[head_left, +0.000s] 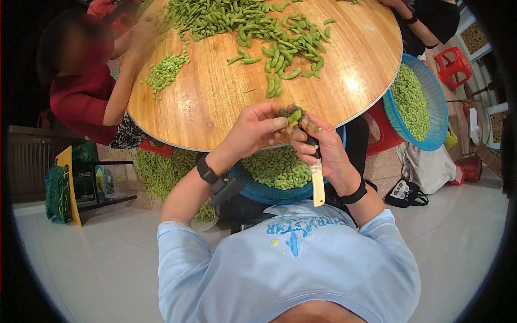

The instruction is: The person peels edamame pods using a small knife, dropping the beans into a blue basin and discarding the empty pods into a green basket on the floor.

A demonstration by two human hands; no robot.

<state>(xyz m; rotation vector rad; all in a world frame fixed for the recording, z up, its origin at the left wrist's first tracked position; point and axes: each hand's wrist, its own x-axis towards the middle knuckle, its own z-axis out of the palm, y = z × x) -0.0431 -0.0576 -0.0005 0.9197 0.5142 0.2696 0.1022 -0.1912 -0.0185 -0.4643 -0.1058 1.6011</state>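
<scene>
Between the fingertips of my left hand (256, 128) is a green edamame pod (294, 116), held just past the table's near edge. My right hand (328, 148) is wrapped around a small knife (318, 185) with a cream handle pointing down toward me; its blade is hidden by the fingers. The right fingertips meet the pod from the other side. Dark coverings or stains show on some fingertips. Below both hands, a blue basket (245, 189) holds shelled green beans (277, 169).
On the round wooden table (210, 102) lie a pod heap (215, 16) and a pile of shelled beans (167, 71). A person in red (81, 99) sits left, another person (425, 24) far right. A second bean-filled blue basket (440, 116) and red stool (454, 67) stand right.
</scene>
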